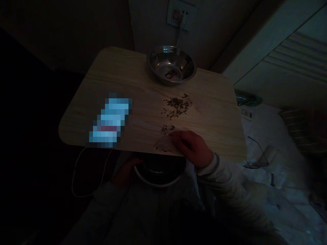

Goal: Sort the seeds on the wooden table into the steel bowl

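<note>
In dim light, small dark greenish beans (pixel 176 103) lie scattered in a loose patch on a light wooden tabletop (pixel 143 119). A smaller group of beans (pixel 166 128) lies nearer the front edge, right by the fingertips of my right hand (pixel 192 146). That hand rests on the tabletop with fingers curled and pressed together; whatever is between them is hidden. Below the front edge, my left hand (pixel 129 168) grips the left side of a dark bowl with a pale rim (pixel 163 185). The tabletop covers the bowl's far part. A few bits (pixel 163 149) lie at the table's edge above it.
A shiny steel basin (pixel 171 64) with a label inside stands at the back of the table. At the left lies a lit, blurred-out phone (pixel 111 120), with a white cable (pixel 74 177) hanging below. Eyeglasses (pixel 258 163) lie on white bedding at the right. A wall socket (pixel 181 15) is behind.
</note>
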A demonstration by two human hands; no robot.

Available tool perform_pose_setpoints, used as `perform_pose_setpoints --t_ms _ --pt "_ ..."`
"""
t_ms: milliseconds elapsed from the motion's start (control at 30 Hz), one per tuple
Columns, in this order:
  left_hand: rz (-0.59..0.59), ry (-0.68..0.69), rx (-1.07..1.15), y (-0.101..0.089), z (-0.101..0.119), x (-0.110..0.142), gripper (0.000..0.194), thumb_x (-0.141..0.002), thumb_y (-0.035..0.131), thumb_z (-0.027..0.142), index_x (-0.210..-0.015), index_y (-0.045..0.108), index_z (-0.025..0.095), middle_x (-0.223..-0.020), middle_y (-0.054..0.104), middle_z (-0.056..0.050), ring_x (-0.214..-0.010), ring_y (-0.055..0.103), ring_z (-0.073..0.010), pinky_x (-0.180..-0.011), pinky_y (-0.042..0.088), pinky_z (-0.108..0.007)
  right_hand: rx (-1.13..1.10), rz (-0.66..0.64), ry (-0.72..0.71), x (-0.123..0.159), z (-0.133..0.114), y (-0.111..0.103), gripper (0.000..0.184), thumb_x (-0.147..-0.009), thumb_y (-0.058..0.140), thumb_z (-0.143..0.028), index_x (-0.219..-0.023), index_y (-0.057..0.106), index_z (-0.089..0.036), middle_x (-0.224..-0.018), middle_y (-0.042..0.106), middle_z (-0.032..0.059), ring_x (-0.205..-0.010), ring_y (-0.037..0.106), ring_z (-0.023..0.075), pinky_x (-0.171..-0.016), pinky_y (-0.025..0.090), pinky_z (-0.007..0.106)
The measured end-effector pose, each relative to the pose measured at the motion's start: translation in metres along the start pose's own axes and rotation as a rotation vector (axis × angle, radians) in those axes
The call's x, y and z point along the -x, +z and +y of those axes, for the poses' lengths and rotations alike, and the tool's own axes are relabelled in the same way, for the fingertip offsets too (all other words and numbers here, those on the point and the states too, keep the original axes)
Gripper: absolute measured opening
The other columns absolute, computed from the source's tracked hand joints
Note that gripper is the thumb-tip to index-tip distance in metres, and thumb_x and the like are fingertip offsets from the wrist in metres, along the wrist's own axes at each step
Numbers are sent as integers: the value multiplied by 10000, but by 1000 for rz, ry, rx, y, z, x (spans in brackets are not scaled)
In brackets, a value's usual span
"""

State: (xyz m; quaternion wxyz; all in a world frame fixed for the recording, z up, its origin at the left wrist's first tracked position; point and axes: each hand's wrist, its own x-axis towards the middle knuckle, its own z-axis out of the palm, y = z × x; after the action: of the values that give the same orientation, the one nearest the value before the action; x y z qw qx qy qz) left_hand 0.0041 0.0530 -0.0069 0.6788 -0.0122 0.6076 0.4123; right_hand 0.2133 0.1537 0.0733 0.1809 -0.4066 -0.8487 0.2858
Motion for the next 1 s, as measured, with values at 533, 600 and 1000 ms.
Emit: perform_pose_setpoints --t_ms 533,600,1000 --pt "-3 26 9 -2 0 -2 96 -508 725 184 -597 690 191 -736 761 -58 -870 699 -309 -775 535 -376 -108 -30 -47 5 -5 4 281 -896 462 -257 -1046 689 -192 -855 726 65 -735 636 160 -723 490 306" --pt "3 33 17 -1 1 0 101 -506 714 168 -600 687 195 -734 760 -54 -878 699 -309 -787 532 -381 -164 18 25 6 0 1 265 -891 488 -297 -1024 692 -193 -796 708 48 -682 617 150 -664 488 283" --pt "5 -24 -49 5 6 11 40 -535 705 222 -535 667 209 -573 717 -27 -778 713 -299 -680 546 -362 -224 344 257 8 24 -4 237 -831 563 -383 -937 671 -200 -639 584 -4 -569 520 124 -544 437 253"
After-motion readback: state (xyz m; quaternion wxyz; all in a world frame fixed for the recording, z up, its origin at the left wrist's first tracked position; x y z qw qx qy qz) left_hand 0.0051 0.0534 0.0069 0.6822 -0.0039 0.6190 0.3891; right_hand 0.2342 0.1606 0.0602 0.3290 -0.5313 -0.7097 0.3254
